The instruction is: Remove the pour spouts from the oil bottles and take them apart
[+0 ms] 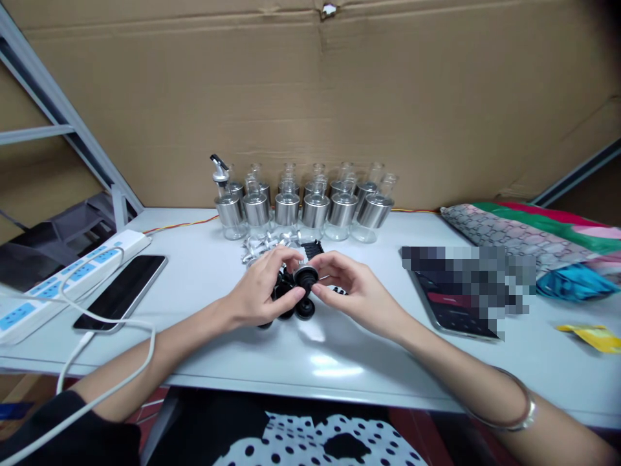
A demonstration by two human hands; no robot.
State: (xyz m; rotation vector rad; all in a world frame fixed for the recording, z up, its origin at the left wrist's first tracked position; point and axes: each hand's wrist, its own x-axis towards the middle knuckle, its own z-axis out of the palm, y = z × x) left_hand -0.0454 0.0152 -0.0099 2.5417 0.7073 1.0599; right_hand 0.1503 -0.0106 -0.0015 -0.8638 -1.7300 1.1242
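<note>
Between both hands, above the middle of the table, is a bottle pourer [306,277] with a silvery collar and a black ribbed stopper turned toward me. My left hand [262,285] is closed on its left side with thumb and fingers. From the right, my right hand [356,291] pinches the same piece between thumb and fingertips. Several black stoppers [305,309] lie underneath, partly hidden by the hands. Just behind are several silvery pourer spouts [266,242] in a loose pile. A small black ridged piece [313,248] shows beyond my fingertips.
Glass bottles with steel sleeves [287,210] stand in two rows at the back; the front-left one carries a pourer [220,171]. At left lie a phone [121,291], a power strip [72,285] and a white cable [150,349]. A tablet-like device [451,304], partly pixelated, and bags [577,281] lie right.
</note>
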